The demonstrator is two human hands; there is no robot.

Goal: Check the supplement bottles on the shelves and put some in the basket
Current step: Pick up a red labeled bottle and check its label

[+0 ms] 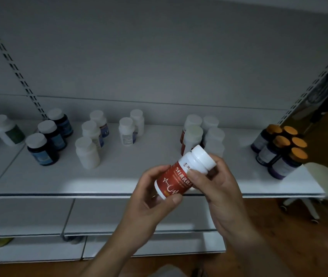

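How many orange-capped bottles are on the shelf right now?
5 orange-capped bottles, clustered at the right end of the shelf: back left, back right, middle left, middle right, and one in front. The tight cluster could hide another.

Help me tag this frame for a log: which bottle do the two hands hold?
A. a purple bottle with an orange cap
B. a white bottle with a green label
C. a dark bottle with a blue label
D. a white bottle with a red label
D: the left hand and the right hand both grip the red-label bottle, tilted in front of the shelf; the orange-capped bottles stand untouched at the right.
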